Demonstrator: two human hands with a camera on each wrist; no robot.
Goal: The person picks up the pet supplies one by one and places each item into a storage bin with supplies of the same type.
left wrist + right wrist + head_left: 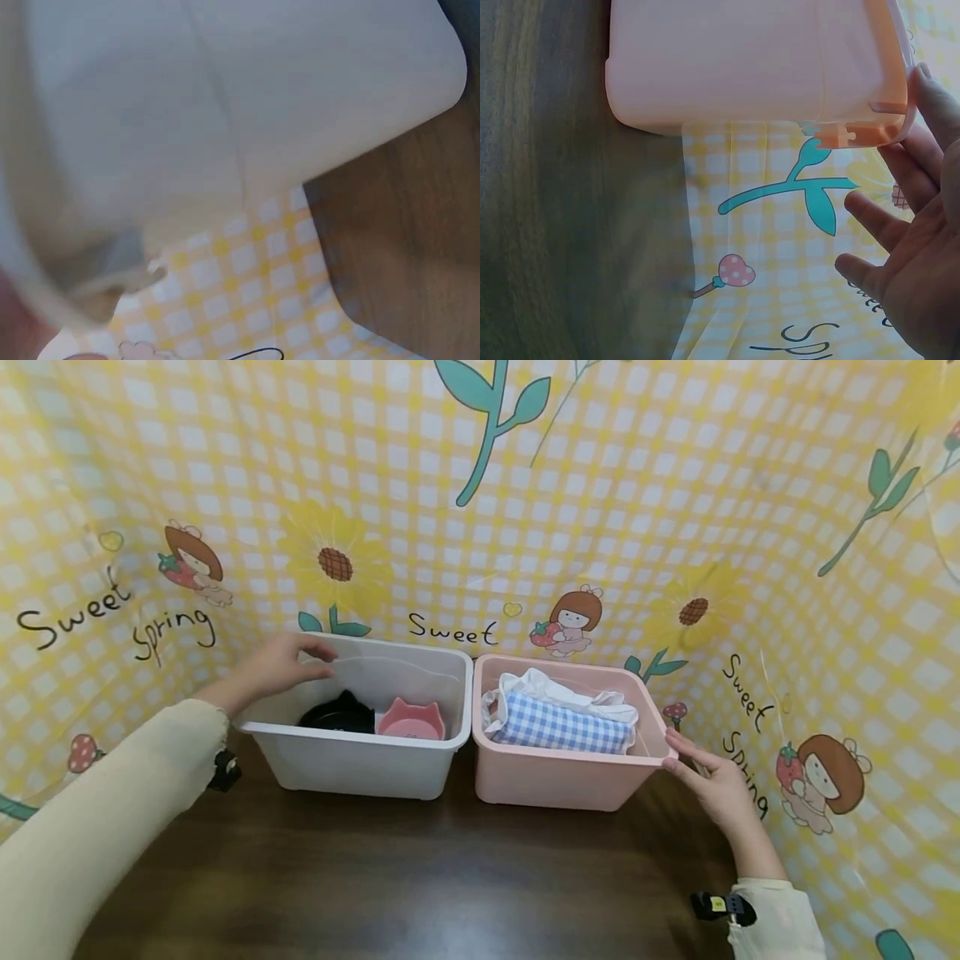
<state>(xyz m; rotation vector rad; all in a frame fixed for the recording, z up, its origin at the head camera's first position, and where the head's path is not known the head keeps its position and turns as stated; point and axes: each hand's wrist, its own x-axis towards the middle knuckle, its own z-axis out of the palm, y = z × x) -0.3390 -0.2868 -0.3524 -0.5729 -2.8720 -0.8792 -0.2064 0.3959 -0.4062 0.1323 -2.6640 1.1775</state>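
Note:
My left hand (288, 664) reaches over the left end of a white bin (352, 766), its fingers loosely bent above the interior with nothing held. The left wrist view catches only a blurred edge of it beside the bin's outer wall (285, 90). Inside lie a black cat-ear bowl (341, 713) and a pink cat-ear bowl (412, 720). A pink bin (555, 779) stands to the right, holding a bundled cloth in blue-and-white check with white ruffles (562, 722). At that bin's right rim, my right hand (716, 789) touches the corner with thumb and fingertips, its fingers fairly straight and spread.
Both bins stand side by side on a dark wooden table (450, 877), against a yellow checked cloth (420, 527) that hangs behind and along both sides. The wooden surface extends in front of them.

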